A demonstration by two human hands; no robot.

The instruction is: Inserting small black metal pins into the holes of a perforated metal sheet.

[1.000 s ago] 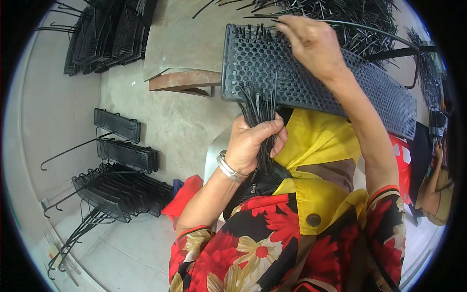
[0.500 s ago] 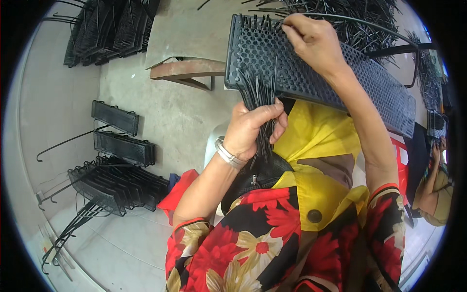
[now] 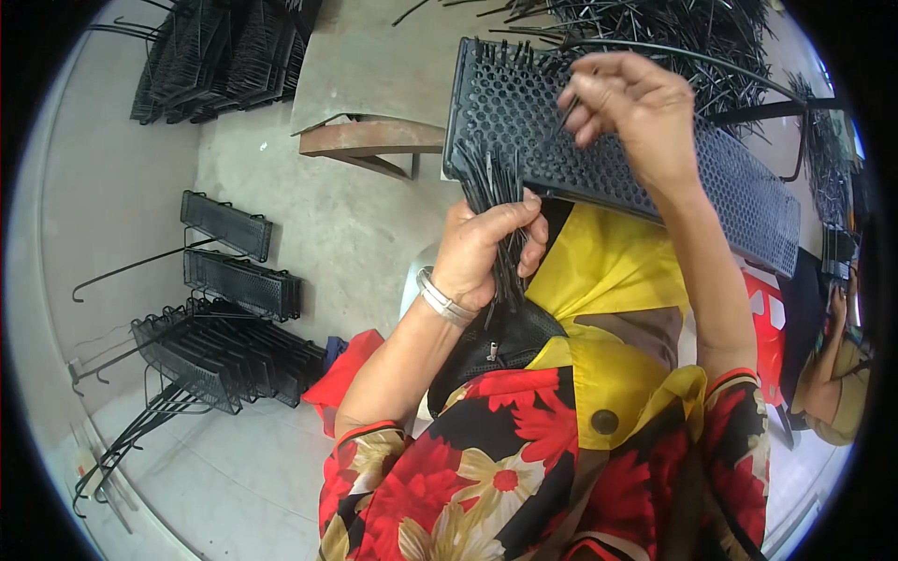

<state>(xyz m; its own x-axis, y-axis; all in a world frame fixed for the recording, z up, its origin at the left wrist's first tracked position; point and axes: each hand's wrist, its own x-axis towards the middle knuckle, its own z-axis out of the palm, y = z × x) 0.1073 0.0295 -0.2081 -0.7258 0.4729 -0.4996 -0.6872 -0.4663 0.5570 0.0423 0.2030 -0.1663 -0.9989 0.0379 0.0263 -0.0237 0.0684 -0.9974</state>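
Note:
My left hand [image 3: 491, 245] is closed round a bundle of thin black strips [image 3: 491, 179], which fan out above the fist and poke out below it. Just past it lies a long black panel [image 3: 533, 126] full of round holes, slanting from upper left to lower right. Short black ends [image 3: 505, 51] stand up in holes along its far edge. Over the panel's far left part, my right hand [image 3: 636, 112] has its thumb and forefinger drawn together. A thin dark strip [image 3: 567, 114] seems to be pinched there, partly blurred.
The panel rests at the edge of a worn table [image 3: 374, 75], beside a heap of loose black strips [image 3: 673, 47]. A thin black rod [image 3: 655, 45] arches over its far side. Stacked black racks [image 3: 220, 355] stand on the left floor. Another person [image 3: 832, 374] is at far right.
My right hand has drawn back from the panel's far edge, toward me and slightly right, its fingers loosening. The left hand keeps its bundle almost in place. The view has shifted slightly.

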